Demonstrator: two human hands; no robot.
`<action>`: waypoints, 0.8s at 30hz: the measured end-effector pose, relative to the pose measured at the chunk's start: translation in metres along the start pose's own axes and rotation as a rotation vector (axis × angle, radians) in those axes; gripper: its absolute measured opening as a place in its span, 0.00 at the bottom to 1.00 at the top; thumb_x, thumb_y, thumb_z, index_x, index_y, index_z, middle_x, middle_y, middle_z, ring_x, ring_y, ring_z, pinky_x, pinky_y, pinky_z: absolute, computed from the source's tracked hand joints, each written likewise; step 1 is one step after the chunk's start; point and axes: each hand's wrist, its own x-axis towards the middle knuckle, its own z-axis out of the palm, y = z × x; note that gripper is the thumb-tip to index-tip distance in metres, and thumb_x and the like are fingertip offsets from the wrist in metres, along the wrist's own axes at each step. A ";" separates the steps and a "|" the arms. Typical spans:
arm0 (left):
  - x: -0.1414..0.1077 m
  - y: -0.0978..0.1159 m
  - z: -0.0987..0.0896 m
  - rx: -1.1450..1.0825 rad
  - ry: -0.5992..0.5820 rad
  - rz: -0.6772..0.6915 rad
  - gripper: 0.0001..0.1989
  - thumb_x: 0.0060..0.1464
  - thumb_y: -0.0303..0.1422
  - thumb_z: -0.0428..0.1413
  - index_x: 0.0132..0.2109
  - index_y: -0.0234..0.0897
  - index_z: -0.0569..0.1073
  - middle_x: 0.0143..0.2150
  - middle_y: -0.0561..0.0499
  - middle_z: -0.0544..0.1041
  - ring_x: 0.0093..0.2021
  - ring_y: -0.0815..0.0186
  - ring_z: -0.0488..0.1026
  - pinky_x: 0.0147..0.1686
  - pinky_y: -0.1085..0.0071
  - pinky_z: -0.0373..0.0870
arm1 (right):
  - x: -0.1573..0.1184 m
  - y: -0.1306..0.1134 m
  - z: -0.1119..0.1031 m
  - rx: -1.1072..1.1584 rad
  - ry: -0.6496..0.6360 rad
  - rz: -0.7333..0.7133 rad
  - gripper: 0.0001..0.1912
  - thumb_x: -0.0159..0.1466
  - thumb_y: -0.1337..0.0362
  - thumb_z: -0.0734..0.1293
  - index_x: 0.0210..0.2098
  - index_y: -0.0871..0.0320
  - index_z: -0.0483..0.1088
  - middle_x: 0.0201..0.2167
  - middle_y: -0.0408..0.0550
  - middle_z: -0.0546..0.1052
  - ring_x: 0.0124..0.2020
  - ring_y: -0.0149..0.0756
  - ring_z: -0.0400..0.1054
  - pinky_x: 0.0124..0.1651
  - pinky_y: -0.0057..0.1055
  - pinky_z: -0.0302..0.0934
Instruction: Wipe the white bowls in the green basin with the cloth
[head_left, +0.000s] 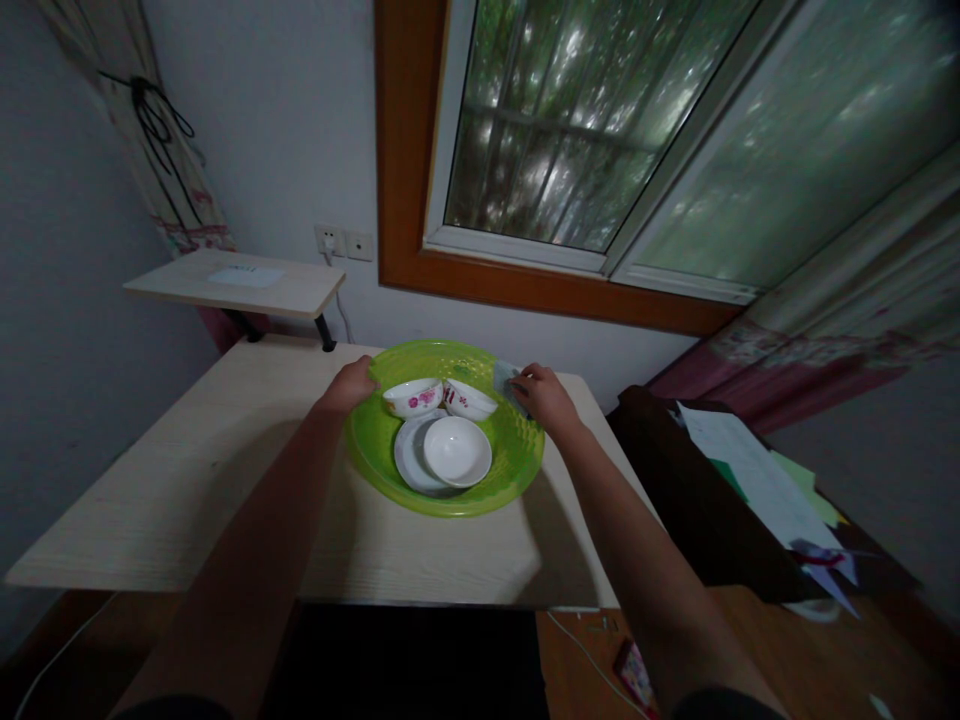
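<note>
A large round green plastic basin (pixel 517 462) is in front of me over the table, held at both sides. My left hand (pixel 351 385) is closed on its left rim. At the right rim, the fingers of my right hand (pixel 547 398) close on a thin grey cloth (pixel 507 378) that lies against the basin's inner wall; whether they also grip the rim is hard to see. Inside the basin, two flower-patterned bowls (pixel 413 398) (pixel 470 400) lean on their sides at the back. Nearer me, a plain white bowl (pixel 457 452) sits partly over a white plate (pixel 411 455).
Under the basin is a pale wooden table (pixel 442 560). A small raised shelf (pixel 300 290) with a paper label stands at its back left. Behind are a wall socket (pixel 330 240) and a wood-framed window (pixel 555 290). Papers (pixel 750 465) lie on a dark piece of furniture (pixel 675 500) at right.
</note>
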 end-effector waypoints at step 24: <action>0.001 -0.002 -0.001 -0.057 -0.013 0.032 0.23 0.60 0.29 0.63 0.63 0.38 0.79 0.64 0.34 0.84 0.61 0.46 0.83 0.56 0.60 0.76 | -0.047 -0.020 -0.019 -0.268 -0.159 0.029 0.14 0.75 0.68 0.68 0.44 0.55 0.88 0.52 0.61 0.81 0.52 0.52 0.72 0.60 0.43 0.67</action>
